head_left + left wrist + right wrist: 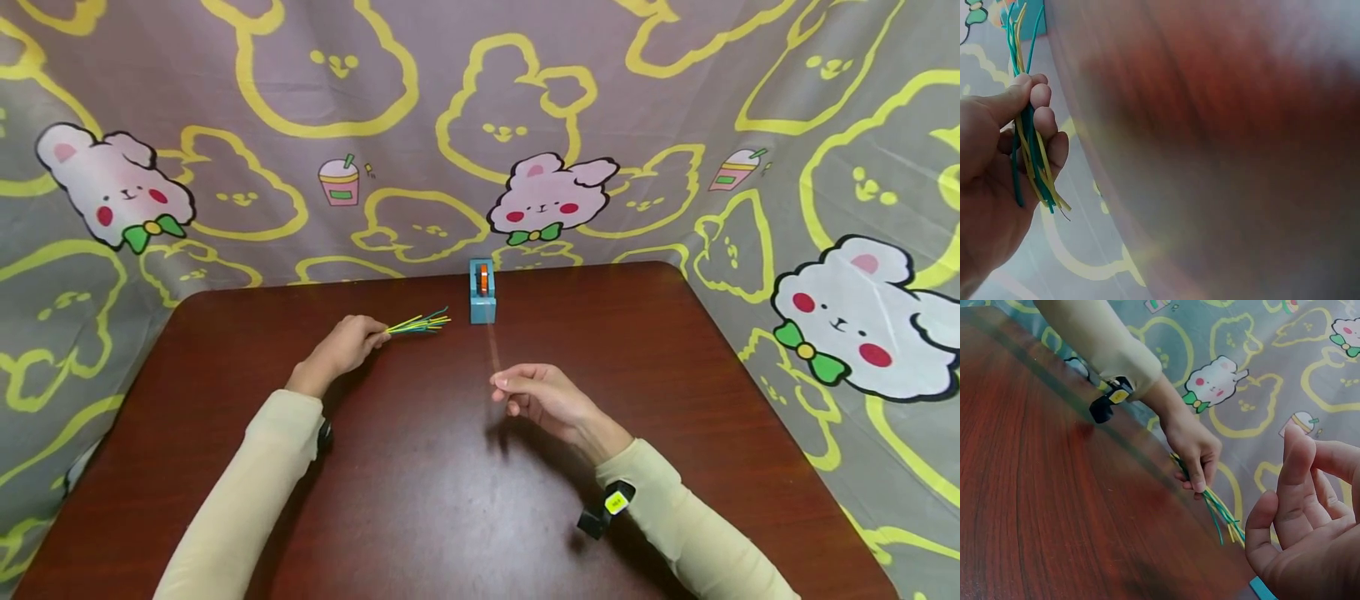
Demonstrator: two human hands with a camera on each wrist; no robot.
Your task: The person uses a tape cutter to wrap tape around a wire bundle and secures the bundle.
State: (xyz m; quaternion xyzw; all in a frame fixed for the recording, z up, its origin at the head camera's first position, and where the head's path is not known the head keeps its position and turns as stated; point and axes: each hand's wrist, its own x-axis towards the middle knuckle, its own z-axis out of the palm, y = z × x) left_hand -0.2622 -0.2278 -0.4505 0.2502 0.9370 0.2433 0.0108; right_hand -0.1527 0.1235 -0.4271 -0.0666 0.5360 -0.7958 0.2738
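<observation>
My left hand (pixel 347 346) grips a bundle of thin yellow and green wires (pixel 1030 150), thumb pressed against the fingers. The wires' loose ends fan out toward a blue tape dispenser (pixel 482 308) at the table's back edge. An orange-cored roll (pixel 483 279) sits in the dispenser. From it a strip of clear tape (pixel 492 346) stretches toward me, and my right hand (pixel 551 400) pinches its end between thumb and forefinger. In the right wrist view the tape itself cannot be made out; the dispenser shows only as a blue corner (pixel 1262 589).
A dark reddish-brown wooden table (pixel 420 500) lies under both hands. Behind it and at both sides hangs a grey cloth (pixel 420 100) with yellow outlines and white cartoon animals. A black wrist camera (pixel 596 521) juts out from the right sleeve.
</observation>
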